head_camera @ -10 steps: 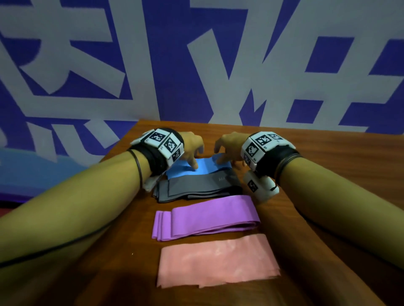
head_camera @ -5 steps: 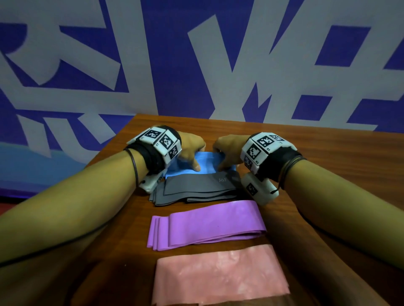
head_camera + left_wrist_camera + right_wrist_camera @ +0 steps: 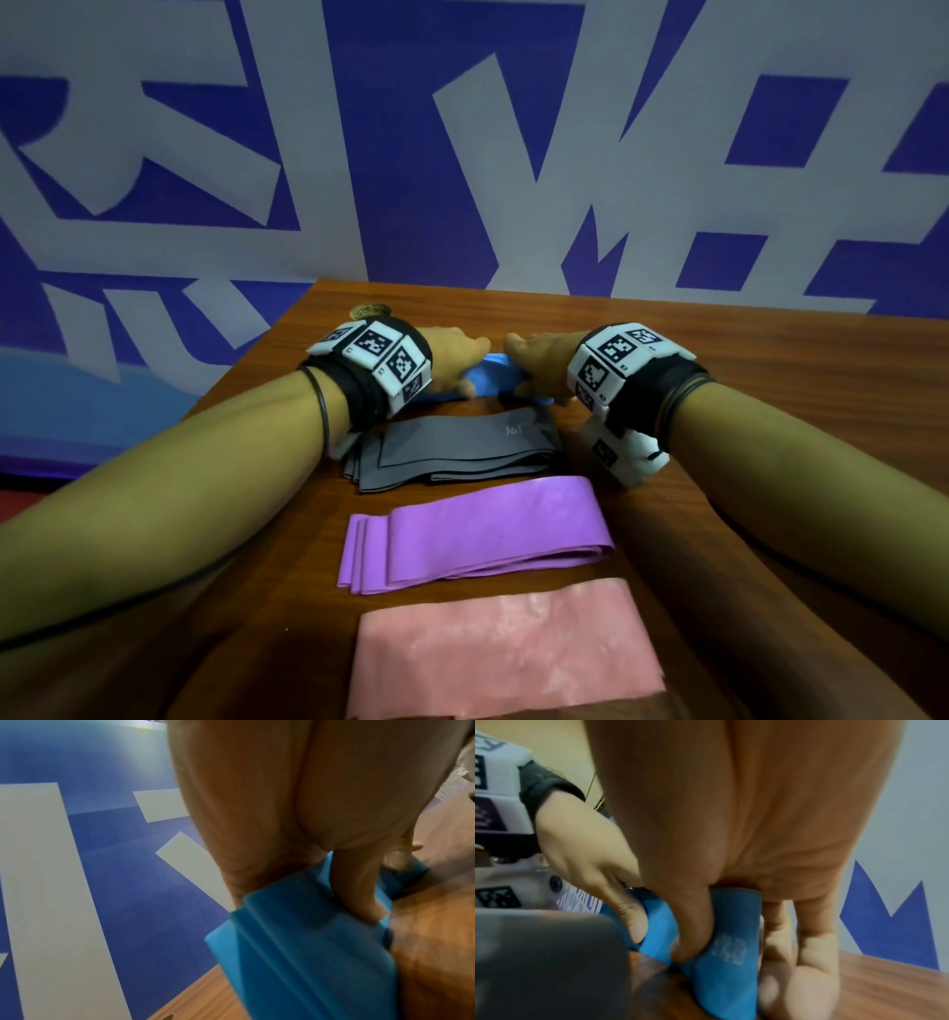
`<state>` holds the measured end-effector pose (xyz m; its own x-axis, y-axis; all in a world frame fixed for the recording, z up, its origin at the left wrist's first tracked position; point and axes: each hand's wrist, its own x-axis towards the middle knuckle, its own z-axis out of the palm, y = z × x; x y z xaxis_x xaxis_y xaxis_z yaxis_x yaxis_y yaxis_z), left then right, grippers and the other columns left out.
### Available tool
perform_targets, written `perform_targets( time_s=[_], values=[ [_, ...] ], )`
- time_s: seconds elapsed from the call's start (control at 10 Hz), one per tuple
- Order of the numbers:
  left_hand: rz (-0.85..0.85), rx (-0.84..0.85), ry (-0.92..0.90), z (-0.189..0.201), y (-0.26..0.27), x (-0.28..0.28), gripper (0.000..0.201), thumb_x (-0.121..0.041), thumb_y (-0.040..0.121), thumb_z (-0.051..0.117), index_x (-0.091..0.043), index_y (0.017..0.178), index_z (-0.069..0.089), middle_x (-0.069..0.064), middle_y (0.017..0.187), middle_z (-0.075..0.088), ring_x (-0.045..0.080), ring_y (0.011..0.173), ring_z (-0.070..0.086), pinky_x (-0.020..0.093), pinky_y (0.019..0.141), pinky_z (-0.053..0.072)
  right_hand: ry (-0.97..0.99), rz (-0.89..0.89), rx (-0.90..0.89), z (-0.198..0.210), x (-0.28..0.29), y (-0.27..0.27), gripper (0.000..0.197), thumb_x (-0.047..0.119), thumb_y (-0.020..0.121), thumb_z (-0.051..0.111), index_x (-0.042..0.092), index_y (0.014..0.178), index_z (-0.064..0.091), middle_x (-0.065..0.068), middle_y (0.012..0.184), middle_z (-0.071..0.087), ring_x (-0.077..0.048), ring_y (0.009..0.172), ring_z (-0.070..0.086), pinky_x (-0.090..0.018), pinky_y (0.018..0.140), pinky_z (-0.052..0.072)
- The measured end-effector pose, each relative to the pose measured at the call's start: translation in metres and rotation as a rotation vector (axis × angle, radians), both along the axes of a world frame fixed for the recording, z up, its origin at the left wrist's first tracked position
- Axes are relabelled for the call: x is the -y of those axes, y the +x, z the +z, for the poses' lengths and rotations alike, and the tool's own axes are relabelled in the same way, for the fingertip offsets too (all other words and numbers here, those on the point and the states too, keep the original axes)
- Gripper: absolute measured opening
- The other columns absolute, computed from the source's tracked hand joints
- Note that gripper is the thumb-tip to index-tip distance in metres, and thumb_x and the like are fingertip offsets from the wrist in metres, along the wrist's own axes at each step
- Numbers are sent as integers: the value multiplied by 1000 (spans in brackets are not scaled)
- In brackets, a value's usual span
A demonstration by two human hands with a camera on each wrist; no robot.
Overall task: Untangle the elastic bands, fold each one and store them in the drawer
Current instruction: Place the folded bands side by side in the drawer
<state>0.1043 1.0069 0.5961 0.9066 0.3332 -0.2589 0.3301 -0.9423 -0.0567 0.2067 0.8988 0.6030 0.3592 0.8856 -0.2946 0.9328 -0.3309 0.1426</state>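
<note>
In the head view, a folded blue elastic band [image 3: 492, 372] is gripped at frame centre by the left hand [image 3: 452, 360] and right hand [image 3: 539, 367], above folded grey [image 3: 462, 447], purple [image 3: 482, 534] and pink bands [image 3: 503, 652] on the wooden table [image 3: 770, 370]

In the left wrist view, thumb and fingers are pinched on the blue band at lower right

In the right wrist view, the band is clamped at lower centre

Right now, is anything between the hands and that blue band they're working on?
Nothing visible. The left hand and right hand already grip the blue elastic band directly, one at each end. The folded grey band lies nearer the person, beside it. No drawer is in view.
</note>
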Motion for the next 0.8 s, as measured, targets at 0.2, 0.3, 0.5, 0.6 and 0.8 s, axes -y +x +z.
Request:
perform_targets(
  time_s=[0.2,0.3,0.5,0.6,0.8],
  values=[
    [55,49,12,3,-4,0,22,-16,99,56,-8,118,52,15,122,56,31,104,58,35,85,44,27,9,14,-1,2,1,27,29,101,50,10,104,31,-4,75,47,-15,58,43,-31,61,38],
    [58,11,21,4,-6,0,26,-23,100,55,-4,116,49,11,106,51,28,90,54,34,76,43,74,14,13,-9,1,5,24,27,100,51,7,110,43,-11,96,55,-24,76,52,-34,70,42],
    [18,20,137,15,-5,3,18,-21,101,50,-7,110,57,13,110,62,27,88,58,33,73,47,160,19,-3,3,5,7,24,24,98,56,7,114,50,-9,98,56,-23,79,52,-33,70,42],
    [25,73,148,27,-7,9,15,-20,102,47,-13,107,59,9,101,63,24,84,58,37,76,53,234,6,-22,11,14,8,24,19,98,55,6,117,52,-12,99,59,-23,73,54,-34,67,44],
    [20,97,38,44,6,29,35,-7,98,52,-5,133,56,16,132,57,29,116,58,29,91,45,294,-41,-79,19,49,9,13,7,93,57,12,104,61,-8,83,55,-25,69,54,-32,68,46]
  ],
)
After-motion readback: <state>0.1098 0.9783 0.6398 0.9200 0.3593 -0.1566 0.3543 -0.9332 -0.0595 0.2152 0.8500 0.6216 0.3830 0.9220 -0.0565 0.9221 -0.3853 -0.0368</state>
